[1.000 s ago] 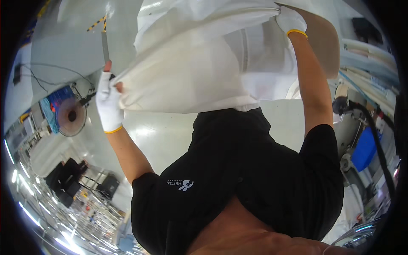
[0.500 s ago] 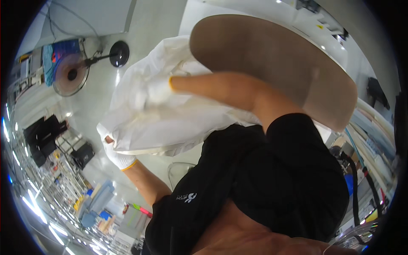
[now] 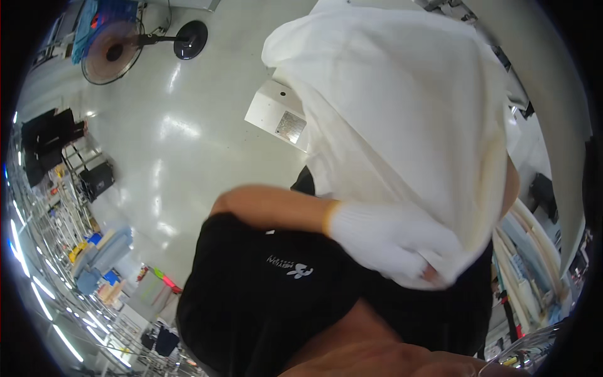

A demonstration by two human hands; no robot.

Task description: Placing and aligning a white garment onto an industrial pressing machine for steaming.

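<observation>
Glossy grey floor (image 3: 157, 144) carries one pedestal fan (image 3: 110, 53) upper left; one gloved left hand (image 3: 386, 242), fingers curled, grips one white garment (image 3: 402, 119) at centre right.

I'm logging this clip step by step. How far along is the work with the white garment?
Done: the white garment is gathered up off the floor and hangs bunched in front of the body. In hand: the gloved left hand grips its lower edge. The right hand is hidden behind the cloth. Left: it is still crumpled, not laid flat or folded.
</observation>
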